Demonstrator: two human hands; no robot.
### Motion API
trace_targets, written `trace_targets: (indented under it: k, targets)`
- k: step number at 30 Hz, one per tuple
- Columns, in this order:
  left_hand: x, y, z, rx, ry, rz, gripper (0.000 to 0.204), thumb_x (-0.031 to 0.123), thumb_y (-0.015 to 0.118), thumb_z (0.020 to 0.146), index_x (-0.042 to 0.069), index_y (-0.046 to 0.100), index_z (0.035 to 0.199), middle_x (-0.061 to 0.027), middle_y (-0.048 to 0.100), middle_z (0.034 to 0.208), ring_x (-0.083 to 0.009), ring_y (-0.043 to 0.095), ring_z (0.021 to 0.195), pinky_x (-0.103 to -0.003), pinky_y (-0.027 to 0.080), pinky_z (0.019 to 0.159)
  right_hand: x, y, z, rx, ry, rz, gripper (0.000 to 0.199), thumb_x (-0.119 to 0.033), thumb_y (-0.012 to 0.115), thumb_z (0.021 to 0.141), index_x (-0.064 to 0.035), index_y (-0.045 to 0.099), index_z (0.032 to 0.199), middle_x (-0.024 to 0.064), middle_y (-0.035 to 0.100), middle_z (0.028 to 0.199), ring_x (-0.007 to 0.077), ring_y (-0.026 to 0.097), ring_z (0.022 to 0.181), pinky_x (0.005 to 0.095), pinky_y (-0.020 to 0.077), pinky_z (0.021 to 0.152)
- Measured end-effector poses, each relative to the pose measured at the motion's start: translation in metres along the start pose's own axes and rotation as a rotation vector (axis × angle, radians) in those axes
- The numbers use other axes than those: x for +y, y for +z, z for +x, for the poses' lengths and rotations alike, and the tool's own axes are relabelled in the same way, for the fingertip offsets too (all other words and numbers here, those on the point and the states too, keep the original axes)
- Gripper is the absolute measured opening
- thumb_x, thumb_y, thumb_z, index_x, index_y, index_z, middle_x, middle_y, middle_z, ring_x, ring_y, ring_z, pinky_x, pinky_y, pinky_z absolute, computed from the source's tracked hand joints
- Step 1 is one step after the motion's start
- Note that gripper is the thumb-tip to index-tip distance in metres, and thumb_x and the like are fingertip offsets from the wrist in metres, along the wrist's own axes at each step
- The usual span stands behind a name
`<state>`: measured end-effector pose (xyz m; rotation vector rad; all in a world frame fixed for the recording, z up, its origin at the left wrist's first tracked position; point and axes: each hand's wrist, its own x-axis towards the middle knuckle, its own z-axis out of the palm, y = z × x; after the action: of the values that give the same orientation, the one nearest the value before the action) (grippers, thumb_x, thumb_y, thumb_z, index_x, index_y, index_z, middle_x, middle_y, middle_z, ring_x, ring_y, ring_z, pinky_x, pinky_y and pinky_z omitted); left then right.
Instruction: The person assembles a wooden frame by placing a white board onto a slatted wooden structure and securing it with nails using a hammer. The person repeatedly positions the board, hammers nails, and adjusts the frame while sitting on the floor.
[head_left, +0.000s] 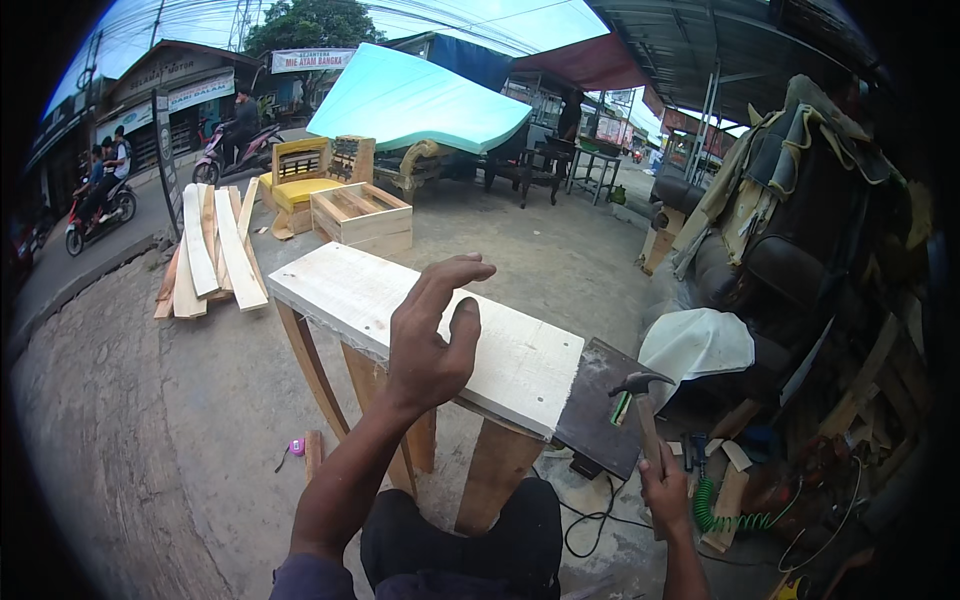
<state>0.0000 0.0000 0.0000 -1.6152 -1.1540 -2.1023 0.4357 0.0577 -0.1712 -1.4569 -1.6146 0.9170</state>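
Note:
A pale wooden board, with several nail or screw heads near its ends, lies on wooden legs and forms a narrow bench before my knees. My left hand is over the middle of this board, with its thumb apart from the curved fingers and nothing in it. At the right, my right hand grips the wooden handle of a claw hammer. The hammer's dark head is over a low dark tabletop beside the bench. A small green item shows next to the hammer head.
A pink tape measure lies on the ground at left. Long planks are stacked farther off, near a wooden frame and a yellow chair. Dark upholstered furniture, a green coiled hose and wood scraps crowd the right.

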Motion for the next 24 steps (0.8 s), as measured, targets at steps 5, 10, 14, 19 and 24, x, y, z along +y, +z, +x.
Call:
trace_targets:
  k: [5,10,14,19,24]
  targets:
    - [-0.072,-0.087,-0.097,0.365,-0.595,0.065,0.03,0.023,0.051,0.105,0.0,0.059,0.123,-0.0102,0.064,0.106,-0.0221,0.061,0.109,-0.04,0.045,0.103,0.259,0.045,-0.129,-0.026,0.616,-0.36,0.054,-0.053,0.057,0.098,-0.0033,0.066,0.117,0.027,0.072,0.1,0.0385,0.071,0.084,0.0527,0.0553,0.08]
    - [-0.149,-0.097,-0.129,0.032,-0.694,0.027,0.055,0.051,0.051,0.106,0.0,0.057,0.128,-0.0096,0.062,0.106,-0.0195,0.056,0.105,-0.039,0.044,0.099,0.32,0.039,-0.224,-0.135,0.765,-0.912,0.057,-0.045,0.064,0.096,-0.0041,0.061,0.135,0.0285,0.067,0.114,0.0438,0.069,0.094,0.0537,0.0548,0.085]
    - [-0.209,-0.096,-0.133,-0.141,-0.82,-0.082,0.06,0.063,0.055,0.101,0.004,0.066,0.107,-0.0001,0.057,0.084,-0.0093,0.05,0.077,-0.031,0.042,0.068,0.25,0.061,-0.171,-0.004,0.455,-0.872,0.061,-0.042,0.067,0.094,-0.0045,0.057,0.142,0.0297,0.065,0.121,0.045,0.067,0.105,0.0536,0.0539,0.091]
    - [-0.159,-0.026,-0.081,0.028,-0.769,-0.175,0.058,0.061,0.064,0.097,0.005,0.066,0.085,0.0056,0.053,0.072,-0.0051,0.044,0.063,-0.029,0.033,0.054,0.075,0.119,-0.047,-0.289,0.073,-0.175,0.098,-0.037,0.084,0.083,-0.0009,0.034,0.158,0.026,0.042,0.149,0.04,0.046,0.138,0.0481,0.0397,0.114]
    - [-0.075,0.016,-0.001,0.039,-0.801,-0.207,0.074,0.063,0.069,0.094,-0.008,0.071,0.113,-0.007,0.069,0.091,-0.0142,0.062,0.083,-0.03,0.051,0.073,0.064,0.215,-0.02,-0.206,-0.168,0.18,0.1,-0.031,0.089,0.08,0.0015,0.03,0.155,0.0229,0.049,0.147,0.0342,0.049,0.138,0.0455,0.0422,0.113]
